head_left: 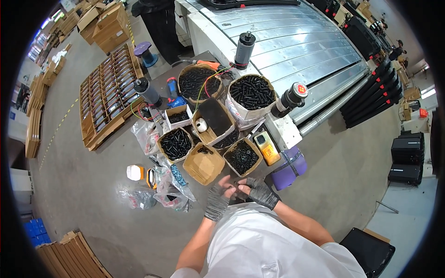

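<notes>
Assembly, I judge: left hand [219,198] and right hand [258,191] half-curled, close together by the near right box [252,168]; I cannot tell what they grasp. Next likely needs alignment.

Grey floor [338,162], dashed yellow line [59,121] left; silver slatted surface [282,32] ahead.

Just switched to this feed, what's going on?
A person's left hand and right hand, in grey fingerless gloves, are close together in front of the body, near a parts box. Whether they hold anything small is too blurred to tell. A carton with a few dark parts sits left of that box, a phone right of it.
</notes>
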The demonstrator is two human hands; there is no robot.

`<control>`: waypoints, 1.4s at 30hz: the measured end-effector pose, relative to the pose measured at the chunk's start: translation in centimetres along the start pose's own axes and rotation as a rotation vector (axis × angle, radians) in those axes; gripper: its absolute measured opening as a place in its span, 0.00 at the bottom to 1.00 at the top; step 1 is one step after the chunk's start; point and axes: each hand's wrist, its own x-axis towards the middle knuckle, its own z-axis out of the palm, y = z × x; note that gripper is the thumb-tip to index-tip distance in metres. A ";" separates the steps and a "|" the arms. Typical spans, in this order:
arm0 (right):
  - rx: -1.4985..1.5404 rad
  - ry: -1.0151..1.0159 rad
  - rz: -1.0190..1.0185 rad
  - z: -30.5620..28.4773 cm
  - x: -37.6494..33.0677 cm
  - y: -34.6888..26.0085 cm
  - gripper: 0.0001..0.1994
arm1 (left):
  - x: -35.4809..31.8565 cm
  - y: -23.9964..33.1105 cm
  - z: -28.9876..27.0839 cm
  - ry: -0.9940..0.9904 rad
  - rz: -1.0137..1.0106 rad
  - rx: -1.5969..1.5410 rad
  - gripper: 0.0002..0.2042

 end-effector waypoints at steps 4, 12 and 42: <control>0.097 -0.156 0.070 -0.4 -0.2 -0.3 0.13 | 0.1 -0.9 -0.2 -0.062 0.019 0.233 0.13; -0.072 -0.012 -0.118 1.1 -0.9 0.5 0.12 | 0.1 -4.9 0.8 0.134 0.024 0.056 0.09; -1.010 -0.124 -0.444 -0.6 14.2 8.9 0.19 | 1.6 -2.7 -5.5 0.172 -0.071 0.231 0.10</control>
